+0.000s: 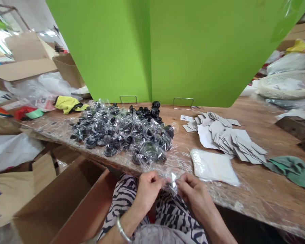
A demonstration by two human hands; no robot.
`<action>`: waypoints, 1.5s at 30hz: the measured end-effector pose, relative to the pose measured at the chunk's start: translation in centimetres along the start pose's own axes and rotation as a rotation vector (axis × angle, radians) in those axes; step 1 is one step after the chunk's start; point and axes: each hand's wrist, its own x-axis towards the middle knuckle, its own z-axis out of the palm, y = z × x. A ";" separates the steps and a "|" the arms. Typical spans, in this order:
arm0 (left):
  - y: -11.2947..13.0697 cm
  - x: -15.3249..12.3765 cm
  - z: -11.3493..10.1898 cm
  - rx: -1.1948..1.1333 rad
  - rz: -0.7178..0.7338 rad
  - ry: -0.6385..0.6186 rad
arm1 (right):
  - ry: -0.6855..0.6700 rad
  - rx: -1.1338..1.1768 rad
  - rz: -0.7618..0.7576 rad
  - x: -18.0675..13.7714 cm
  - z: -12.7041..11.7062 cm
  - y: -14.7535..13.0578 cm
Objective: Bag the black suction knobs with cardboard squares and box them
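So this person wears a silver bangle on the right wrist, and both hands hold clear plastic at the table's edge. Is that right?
Not quite: the head view shows the silver bangle on the left wrist, not the right. The rest stands: left hand and right hand hold clear plastic at the edge of the table.

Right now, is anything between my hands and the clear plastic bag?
Nothing visible: the left hand and right hand both pinch the clear plastic bag; the wrapped black pieces lie farther back on the table.

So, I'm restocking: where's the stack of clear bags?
Head view, right of centre: the bag stack lies on the table between the grey cards and right hand.
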 end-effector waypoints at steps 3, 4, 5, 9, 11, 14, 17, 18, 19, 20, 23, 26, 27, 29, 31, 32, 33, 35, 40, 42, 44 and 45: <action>0.0 0.0 -0.6 0.255 0.321 0.112 | 0.001 -0.038 0.048 0.6 -0.7 0.0; 0.0 0.0 -0.7 0.282 0.356 0.086 | -0.015 -0.063 0.041 0.7 -0.9 -0.1; 0.1 -0.1 -0.8 0.291 0.349 0.046 | -0.012 -0.100 0.010 0.8 -1.0 -0.1; 1.1 -0.3 -0.3 0.253 0.204 0.008 | 0.154 -0.479 -0.429 -0.4 -1.2 -0.6; 1.7 -0.4 0.1 0.194 0.179 -0.029 | 0.169 -0.756 -0.729 -1.5 -0.9 -0.9; 2.2 -0.5 0.2 0.180 0.155 -0.084 | 0.042 -1.035 -0.921 -2.8 -0.5 -0.9; 1.3 -0.6 -0.9 0.278 0.146 -0.042 | -0.207 -1.012 -0.776 -3.1 -1.0 -1.0; 0.8 -0.6 -1.6 0.309 0.149 -0.031 | -0.266 -0.961 -0.711 -2.8 -1.1 -1.2; 0.3 -0.6 -2.3 0.341 0.152 -0.020 | -0.274 -0.916 -0.674 -2.4 -1.1 -1.5; -0.2 -0.6 -3.0 0.369 0.149 -0.004 | -0.216 -0.894 -0.675 -1.8 -0.9 -1.9; -1.1 -0.6 -5.0 0.406 0.117 0.067 | 0.107 -1.013 -0.785 1.2 1.4 -3.0; -0.9 -1.0 -6.3 0.393 0.098 0.101 | 0.206 -1.227 -0.804 4.7 5.0 -3.4; -0.9 -1.1 -6.6 0.392 0.095 0.105 | 0.192 -1.270 -0.815 5.8 6.0 -3.3; -0.9 -1.3 -7.1 0.388 0.088 0.115 | 0.184 -1.286 -0.894 7.4 7.1 -3.0; -1.2 -1.1 -7.6 0.378 0.066 0.124 | 0.191 -1.192 -1.043 8.1 6.9 -2.6; -1.4 -1.0 -7.9 0.372 0.059 0.136 | 0.199 -1.109 -1.112 8.0 6.4 -2.5; -1.7 -0.7 -8.1 0.366 0.054 0.143 | 0.218 -1.014 -1.155 7.7 5.5 -2.5; -2.1 -0.1 -8.4 0.352 0.047 0.149 | 0.287 -0.859 -1.183 6.9 3.2 -2.6; -1.5 0.8 -7.1 0.286 0.048 0.129 | 0.524 -0.904 -0.978 8.6 -3.2 -2.8; -0.6 0.8 -5.8 0.257 0.077 0.087 | 0.507 -1.001 -0.802 10.9 -4.7 -2.4; 0.2 0.6 -4.7 0.239 0.105 0.046 | 0.466 -1.059 -0.682 13.3 -5.6 -2.2; 0.5 0.6 -4.2 0.234 0.115 0.033 | 0.444 -1.072 -0.655 14.2 -5.9 -2.2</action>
